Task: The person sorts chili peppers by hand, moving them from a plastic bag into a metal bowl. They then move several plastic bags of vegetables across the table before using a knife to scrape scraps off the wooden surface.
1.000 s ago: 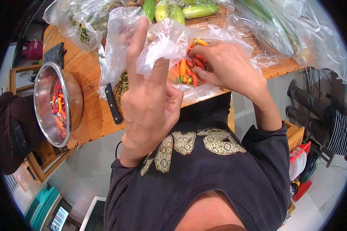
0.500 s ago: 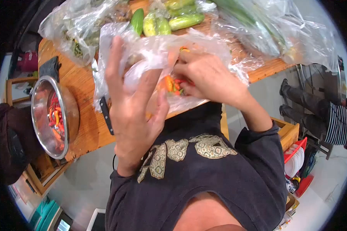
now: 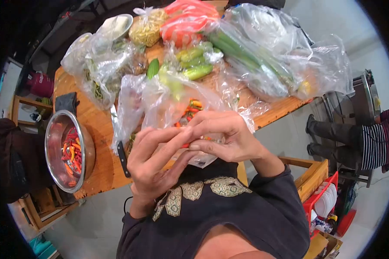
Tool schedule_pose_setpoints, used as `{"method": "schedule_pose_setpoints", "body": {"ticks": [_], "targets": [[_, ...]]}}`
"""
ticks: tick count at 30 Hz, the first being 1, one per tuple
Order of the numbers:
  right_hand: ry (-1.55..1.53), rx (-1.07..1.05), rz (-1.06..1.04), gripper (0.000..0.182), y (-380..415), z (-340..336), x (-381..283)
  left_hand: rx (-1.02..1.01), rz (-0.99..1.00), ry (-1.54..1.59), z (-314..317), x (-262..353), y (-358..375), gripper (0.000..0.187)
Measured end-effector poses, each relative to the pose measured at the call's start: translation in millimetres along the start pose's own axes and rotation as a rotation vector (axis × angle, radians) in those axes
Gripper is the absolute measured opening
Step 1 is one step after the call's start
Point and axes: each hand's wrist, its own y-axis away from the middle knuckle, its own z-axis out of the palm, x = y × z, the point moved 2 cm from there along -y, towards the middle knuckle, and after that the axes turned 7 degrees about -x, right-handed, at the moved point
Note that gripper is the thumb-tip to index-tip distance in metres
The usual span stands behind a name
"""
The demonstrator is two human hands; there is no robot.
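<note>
My left hand [image 3: 153,162] and my right hand [image 3: 222,136] meet at the fingertips in front of my chest. Between the fingertips a bit of red chili [image 3: 186,145] shows, pinched by both hands. Just beyond them lies an open clear plastic bag [image 3: 160,103] with red and orange chilies [image 3: 193,108] inside. To the left a metal bowl [image 3: 90,151] holds red and orange chilies. A knife with a black handle [image 3: 123,159] rests on the table beside my left hand.
On the wooden table [image 3: 97,129] are cucumbers [image 3: 198,71], bagged green onions [image 3: 250,56], a red bag [image 3: 188,19], bagged yellowish food [image 3: 148,29] and a dark cloth [image 3: 66,102]. Another person in striped clothing [image 3: 376,146] is at the right. A red rack [image 3: 320,200] holds plates.
My hands have come together at the fingertips; my left hand was spread and raised, my right hand was in the chili bag. The view now takes in more of the table's far side.
</note>
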Motion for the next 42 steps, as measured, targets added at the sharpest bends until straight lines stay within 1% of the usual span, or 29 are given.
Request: {"method": "schedule_pose_setpoints", "body": {"ticks": [1,2,3,4,7,9,10,12,13,16,20,21,24,26,27,29,32,36,38,39,42], "targets": [[-0.072,-0.002,0.098,0.018,-1,-2,-3,0.032,-0.020,0.061,3,-2,1,0.040],[-0.231,0.028,0.167,0.017,-1,-1,-6,0.062,-0.043,0.122,3,-3,1,0.041],[-0.393,0.059,0.236,0.016,-2,0,-7,0.071,-0.003,0.131,1,-3,-2,0.040],[-0.556,0.089,0.306,0.014,-3,1,-7,0.061,-0.009,0.175,-1,-2,-3,0.038],[-0.373,-0.029,0.203,0.015,-6,-9,-4,0.043,-0.026,0.265,-7,-2,-6,0.033],[-0.121,-0.074,0.168,0.017,-2,-14,2,0.043,-0.031,0.279,-13,-6,-7,0.029],[0.008,-0.088,0.156,0.018,1,-16,5,0.045,-0.080,0.318,-16,-7,-7,0.027],[0.036,-0.078,0.084,0.020,3,-14,12,0.027,-0.174,0.410,-18,-5,-6,0.024],[0.060,-0.069,0.046,0.020,2,-14,13,0.004,-0.192,0.409,-16,-3,-8,0.022],[0.191,-0.184,0.078,0.021,4,-16,11,-0.113,-0.207,0.281,-5,-9,-8,0.021],[0.031,-0.084,0.090,0.019,14,-17,25,-0.102,-0.276,0.303,4,-7,-10,0.020],[0.048,-0.072,0.074,0.018,15,-19,25,-0.098,-0.295,0.323,8,-9,-9,0.020],[0.081,-0.035,0.012,0.015,20,-22,25,-0.144,-0.237,0.245,14,1,-19,0.019],[0.087,-0.017,-0.045,0.015,24,-22,26,-0.220,-0.268,0.246,17,3,-22,0.018],[0.054,-0.040,-0.051,0.014,27,-23,26,-0.254,-0.287,0.246,17,3,-22,0.018],[-0.018,-0.091,-0.065,0.014,31,-26,22,-0.316,-0.319,0.368,17,-2,-19,0.018],[-0.038,-0.202,-0.064,0.012,35,-26,22,-0.389,-0.356,0.532,15,-4,-18,0.017],[-0.165,-0.252,-0.109,0.010,33,-22,23,-0.434,-0.351,0.666,10,-11,-12,0.016],[-0.287,-0.299,-0.115,0.011,30,-18,21,-0.366,-0.415,0.746,4,-12,-5,0.017],[-0.290,-0.283,-0.152,0.011,29,-15,22,-0.321,-0.445,0.782,-2,-12,0,0.017],[-0.191,-0.142,-0.185,0.011,29,-23,7,-0.147,-0.211,0.712,-38,-13,16,0.016]]}}
